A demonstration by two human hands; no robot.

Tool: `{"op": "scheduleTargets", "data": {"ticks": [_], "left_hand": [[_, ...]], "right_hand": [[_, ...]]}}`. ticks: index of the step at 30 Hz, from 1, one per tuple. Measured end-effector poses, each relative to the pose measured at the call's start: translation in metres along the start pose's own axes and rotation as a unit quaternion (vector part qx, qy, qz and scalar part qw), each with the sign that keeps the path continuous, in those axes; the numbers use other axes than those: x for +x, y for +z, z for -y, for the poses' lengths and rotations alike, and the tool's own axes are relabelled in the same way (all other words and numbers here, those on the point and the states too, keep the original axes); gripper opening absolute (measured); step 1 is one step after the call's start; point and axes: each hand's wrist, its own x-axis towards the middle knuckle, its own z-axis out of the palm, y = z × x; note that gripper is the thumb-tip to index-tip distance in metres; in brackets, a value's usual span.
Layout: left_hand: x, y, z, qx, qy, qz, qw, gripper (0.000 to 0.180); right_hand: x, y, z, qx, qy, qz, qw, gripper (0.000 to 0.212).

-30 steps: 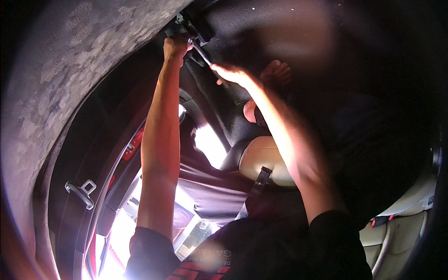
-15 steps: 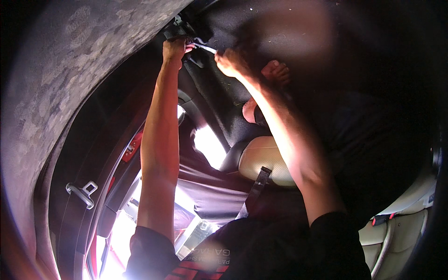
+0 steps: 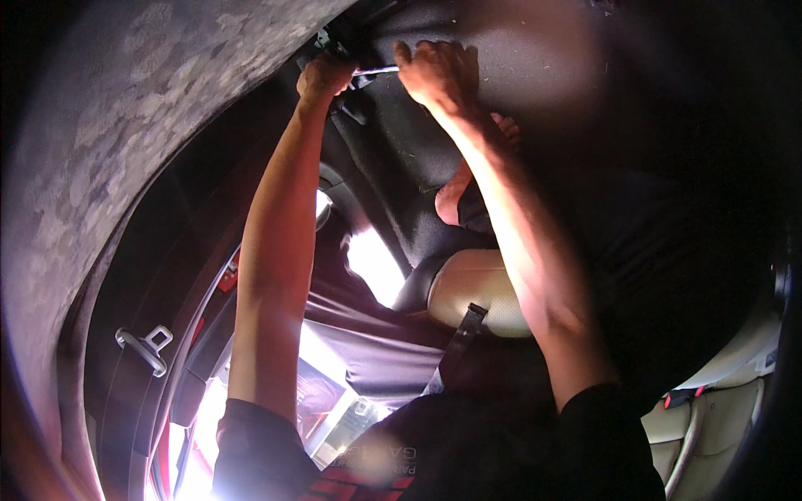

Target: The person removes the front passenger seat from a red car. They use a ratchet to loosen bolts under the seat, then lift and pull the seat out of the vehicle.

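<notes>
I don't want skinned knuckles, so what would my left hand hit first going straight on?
Likely the dark bracket just beyond your left hand, though depth there is hard to judge.

Lettering on shirt front: pale capitals, upside down in view, stacked lines, partly lost to glare and blur.

Shiny metal tool, rough matt black lining, perforated leather-look beige cushion, glossy metal belt tongue

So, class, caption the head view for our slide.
Against dark lining, the right hand grips a slim silvery tool, its far end at the left hand.
</notes>
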Motion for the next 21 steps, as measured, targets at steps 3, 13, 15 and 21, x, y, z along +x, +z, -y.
{"op": "scheduleTargets", "data": {"ticks": [3,13,15,21], "left_hand": [[0.014,0.006,0.026,-0.134,-0.004,0.046,0.99,0.042],[0.046,0.028,0.016,-0.244,-0.042,0.08,0.965,0.045],[0.03,0.016,0.008,-0.271,-0.037,0.115,0.955,0.05],[0.021,0.003,0.005,-0.197,-0.028,0.154,0.968,0.049]], "right_hand": [[-0.02,0.009,0.008,-0.088,-0.108,0.078,0.987,0.053],[-0.044,0.104,-0.029,0.289,0.075,0.375,0.877,0.07],[-0.027,0.08,-0.03,0.134,0.056,0.15,0.978,0.069],[-0.007,0.036,-0.012,-0.034,-0.033,0.1,0.994,0.036]]}}
